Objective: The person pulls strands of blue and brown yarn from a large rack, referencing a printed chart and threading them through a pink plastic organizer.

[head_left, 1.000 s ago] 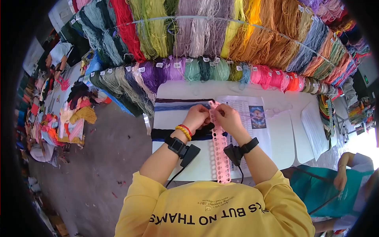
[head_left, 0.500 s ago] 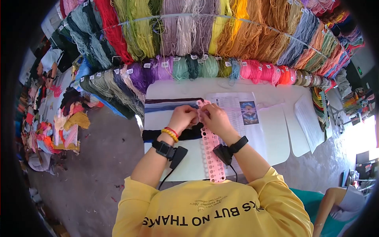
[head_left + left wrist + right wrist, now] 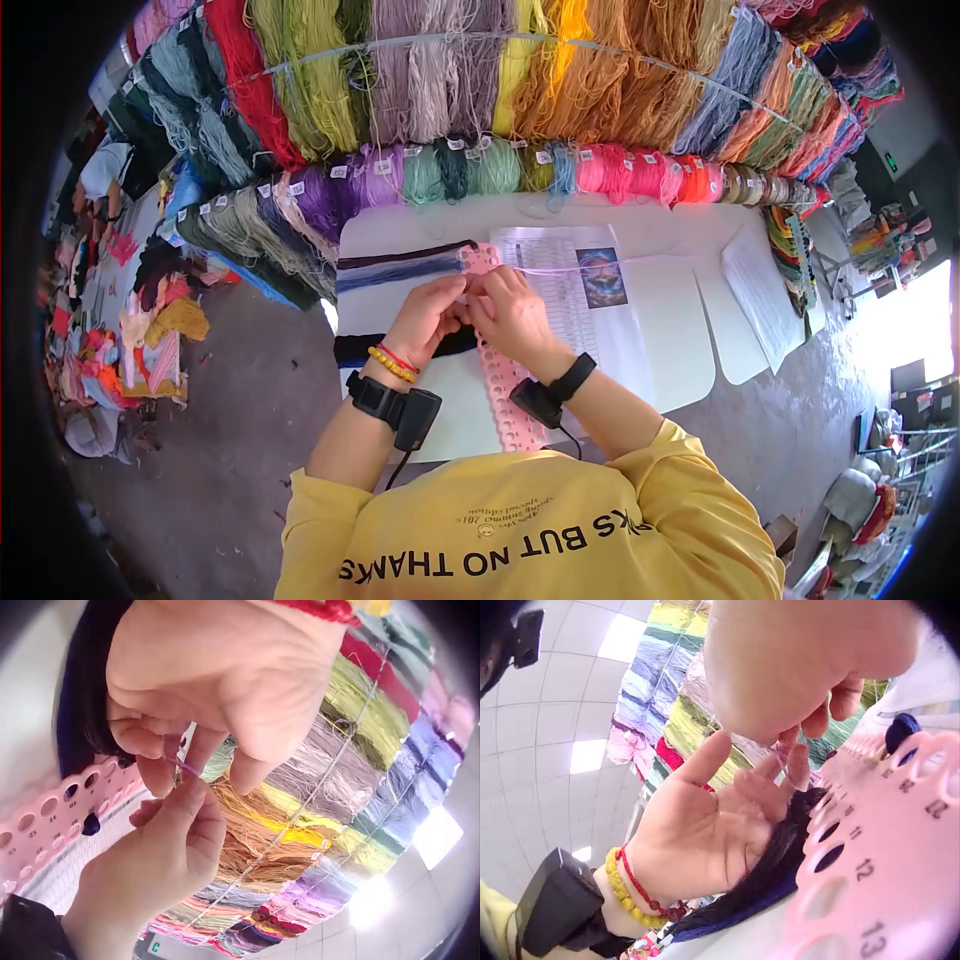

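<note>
White surface carries printed sheet, pink board partly over it. Black thread bundle beside board. Left hand, right hand close together over board; both grips narrow, pinching purple thread. Tail runs across sheet. Risks: strand tangles or slips if pinch loosens; tail snags if dragged over scalloped edge. Containers: none identifiable; dark blue tuft at board holes.

Beside the pink numbered hole strip, the right hand pinches purple thread running to the left hand's fingers. Black and navy yarn meets the strip's edge; multicoloured yarn skeins hang well apart from it.
</note>
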`<action>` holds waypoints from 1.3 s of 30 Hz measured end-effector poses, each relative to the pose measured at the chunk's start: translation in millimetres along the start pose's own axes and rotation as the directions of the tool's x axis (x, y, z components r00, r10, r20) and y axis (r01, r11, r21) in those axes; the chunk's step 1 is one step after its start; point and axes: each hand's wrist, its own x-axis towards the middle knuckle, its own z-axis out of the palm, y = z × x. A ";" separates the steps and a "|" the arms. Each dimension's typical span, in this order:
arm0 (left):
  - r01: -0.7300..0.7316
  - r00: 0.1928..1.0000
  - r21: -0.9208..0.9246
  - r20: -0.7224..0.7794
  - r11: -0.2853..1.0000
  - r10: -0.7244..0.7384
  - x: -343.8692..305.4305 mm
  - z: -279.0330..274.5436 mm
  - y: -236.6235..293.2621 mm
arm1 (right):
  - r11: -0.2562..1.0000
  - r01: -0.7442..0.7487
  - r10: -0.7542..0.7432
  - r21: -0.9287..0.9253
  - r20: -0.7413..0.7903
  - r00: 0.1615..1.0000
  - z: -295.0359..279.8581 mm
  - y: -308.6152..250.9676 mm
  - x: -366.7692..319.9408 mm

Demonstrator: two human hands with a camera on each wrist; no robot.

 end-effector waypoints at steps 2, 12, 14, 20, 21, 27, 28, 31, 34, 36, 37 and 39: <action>-0.061 0.996 0.178 -0.050 0.982 0.071 -4.1 3.2 4.8 | 0.995 -0.059 0.063 -0.081 0.040 0.997 -1.9 -5.7 -2.9; -0.308 0.915 0.460 -0.098 0.833 0.393 -29.7 7.5 11.5 | 0.962 -0.242 0.259 -0.127 0.143 0.955 1.2 -21.3 -11.3; -0.272 0.922 0.356 -0.171 0.894 0.348 -37.9 -6.0 18.9 | 0.966 -0.223 0.238 -0.130 0.119 0.964 3.3 -19.5 -13.2; -0.491 0.774 0.008 -0.455 0.871 0.440 -84.7 -108.1 53.9 | 0.967 -0.225 0.236 -0.119 0.093 0.967 3.6 -14.6 -17.6; -0.547 0.777 -0.121 -0.441 0.828 0.449 -103.4 -141.1 64.7 | 0.967 -0.225 0.235 -0.118 0.082 0.968 3.5 -13.8 -18.2; -0.150 0.201 0.649 -0.719 0.746 0.665 -169.4 -219.2 91.8 | 0.976 -0.209 0.214 -0.068 0.070 0.974 2.3 -12.5 -19.8; -0.028 0.215 0.790 -0.593 0.612 0.776 -163.3 -209.8 84.9 | 0.976 -0.208 0.212 -0.064 0.068 0.975 2.2 -12.3 -19.7; 0.013 0.445 0.928 -0.338 0.371 0.829 -131.7 -127.3 60.6 | 0.979 -0.199 0.202 -0.054 0.070 0.977 2.5 -12.0 -20.7; -0.105 0.846 0.758 -0.273 0.644 0.458 -75.4 -48.0 22.2 | 0.982 -0.185 0.188 -0.041 0.074 0.979 1.9 -12.2 -19.8; -0.263 0.855 0.746 -0.114 0.612 0.506 -32.6 -19.7 -9.0 | 0.983 -0.181 0.183 -0.031 0.083 0.980 -3.1 -16.0 -18.4; -0.315 0.855 0.701 -0.083 0.640 0.512 -18.2 -8.4 -17.9 | 0.985 -0.173 0.174 -0.023 0.084 0.981 -5.3 -17.0 -18.0; -0.257 0.892 0.678 -0.108 0.689 0.439 -4.5 4.3 -22.3 | 0.988 -0.156 0.155 -0.003 0.083 0.984 -8.9 -18.6 -16.9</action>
